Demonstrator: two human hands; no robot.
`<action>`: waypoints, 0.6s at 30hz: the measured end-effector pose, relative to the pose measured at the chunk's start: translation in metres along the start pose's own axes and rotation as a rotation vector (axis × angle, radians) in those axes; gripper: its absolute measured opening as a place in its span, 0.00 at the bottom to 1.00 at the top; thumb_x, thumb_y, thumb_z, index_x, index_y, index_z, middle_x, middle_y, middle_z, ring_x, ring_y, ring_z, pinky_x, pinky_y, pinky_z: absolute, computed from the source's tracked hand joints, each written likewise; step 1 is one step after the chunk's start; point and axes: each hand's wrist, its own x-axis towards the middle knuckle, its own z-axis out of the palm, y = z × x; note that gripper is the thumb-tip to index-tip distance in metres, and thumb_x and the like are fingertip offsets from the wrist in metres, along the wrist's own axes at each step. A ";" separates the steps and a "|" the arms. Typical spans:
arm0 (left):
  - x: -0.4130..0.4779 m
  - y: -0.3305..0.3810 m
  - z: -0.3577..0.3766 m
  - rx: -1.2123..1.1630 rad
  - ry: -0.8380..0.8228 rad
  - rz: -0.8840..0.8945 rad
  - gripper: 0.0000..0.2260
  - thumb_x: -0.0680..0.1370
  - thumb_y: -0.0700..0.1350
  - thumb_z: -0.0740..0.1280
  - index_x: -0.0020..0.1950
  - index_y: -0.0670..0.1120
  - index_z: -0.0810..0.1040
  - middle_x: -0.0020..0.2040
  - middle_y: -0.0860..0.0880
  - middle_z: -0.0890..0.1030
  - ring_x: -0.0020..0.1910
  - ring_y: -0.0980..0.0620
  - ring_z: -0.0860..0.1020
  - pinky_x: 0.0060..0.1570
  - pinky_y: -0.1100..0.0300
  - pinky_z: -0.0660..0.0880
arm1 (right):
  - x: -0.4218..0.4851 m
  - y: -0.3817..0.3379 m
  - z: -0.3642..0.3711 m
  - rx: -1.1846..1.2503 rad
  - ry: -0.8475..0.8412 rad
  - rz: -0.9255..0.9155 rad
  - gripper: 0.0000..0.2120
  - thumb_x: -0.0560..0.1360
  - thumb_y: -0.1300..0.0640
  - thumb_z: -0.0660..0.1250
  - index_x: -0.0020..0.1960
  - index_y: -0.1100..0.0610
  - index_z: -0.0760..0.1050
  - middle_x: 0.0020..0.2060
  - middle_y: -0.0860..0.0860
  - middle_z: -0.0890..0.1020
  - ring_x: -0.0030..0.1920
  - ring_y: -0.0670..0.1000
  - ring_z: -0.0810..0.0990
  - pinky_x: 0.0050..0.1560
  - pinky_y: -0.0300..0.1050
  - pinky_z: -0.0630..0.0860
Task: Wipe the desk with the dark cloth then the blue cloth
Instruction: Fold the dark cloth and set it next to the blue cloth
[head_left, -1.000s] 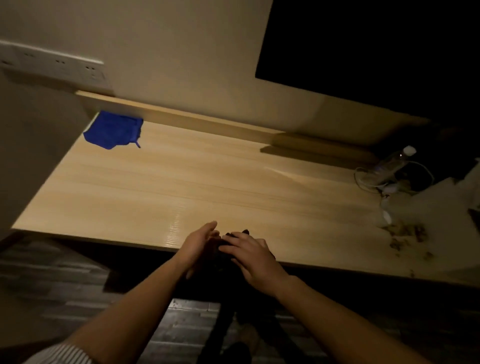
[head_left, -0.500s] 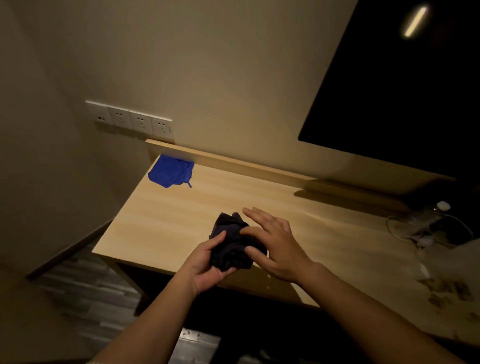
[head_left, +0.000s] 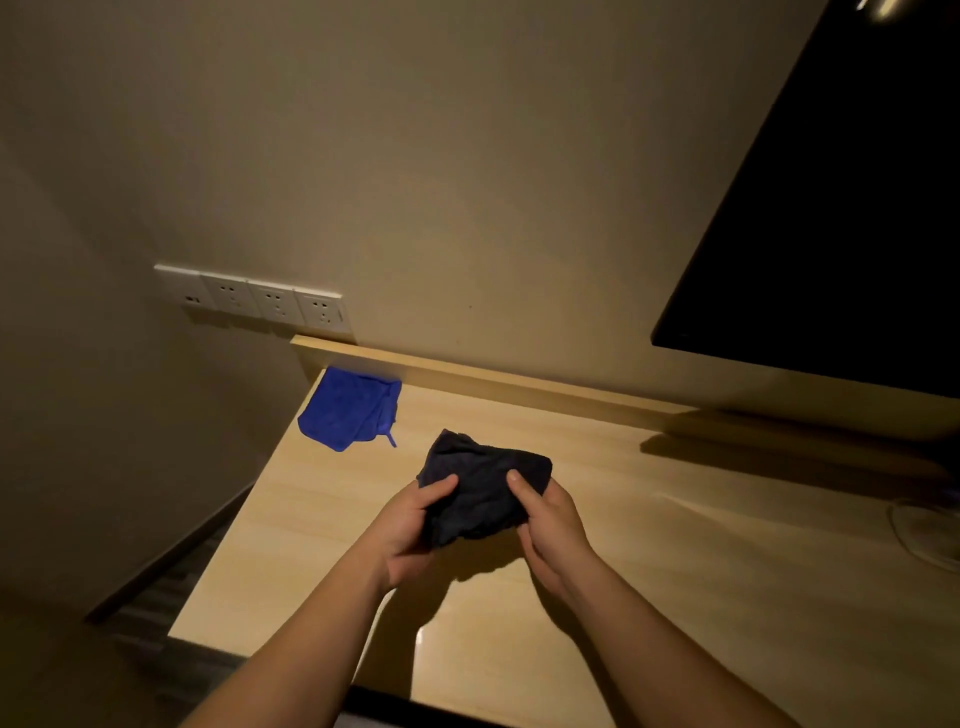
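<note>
dark cloth (head_left: 483, 486) bunched above the surface (head_left: 675, 571), left grip (head_left: 410, 525) and right grip (head_left: 550, 525) both clenched on it; blue cloth (head_left: 348, 408) lies beyond the left grip.

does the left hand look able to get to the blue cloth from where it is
Probably yes, once it lets go. The left hand is gripping the dark cloth together with the right hand. The blue cloth lies at the desk's far left corner, with bare desktop between and nothing blocking.
</note>
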 end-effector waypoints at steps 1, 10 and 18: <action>0.009 0.007 -0.001 0.108 0.033 0.040 0.23 0.78 0.45 0.76 0.73 0.46 0.77 0.66 0.40 0.85 0.63 0.40 0.85 0.54 0.49 0.84 | 0.012 -0.001 0.003 -0.073 0.026 -0.028 0.14 0.82 0.53 0.70 0.66 0.52 0.77 0.58 0.48 0.87 0.60 0.51 0.84 0.63 0.51 0.80; 0.078 0.064 -0.020 0.400 0.255 0.241 0.11 0.85 0.45 0.69 0.67 0.48 0.79 0.60 0.44 0.87 0.60 0.42 0.86 0.59 0.42 0.84 | 0.116 -0.005 0.044 -0.509 0.045 -0.171 0.05 0.84 0.43 0.63 0.59 0.36 0.72 0.55 0.40 0.82 0.57 0.47 0.83 0.55 0.47 0.82; 0.113 0.095 -0.087 1.073 0.603 0.333 0.31 0.86 0.49 0.68 0.85 0.46 0.60 0.80 0.41 0.69 0.78 0.39 0.69 0.75 0.36 0.68 | 0.170 0.013 0.049 -1.005 0.238 -0.046 0.30 0.84 0.43 0.62 0.79 0.58 0.60 0.72 0.58 0.73 0.68 0.61 0.76 0.62 0.51 0.75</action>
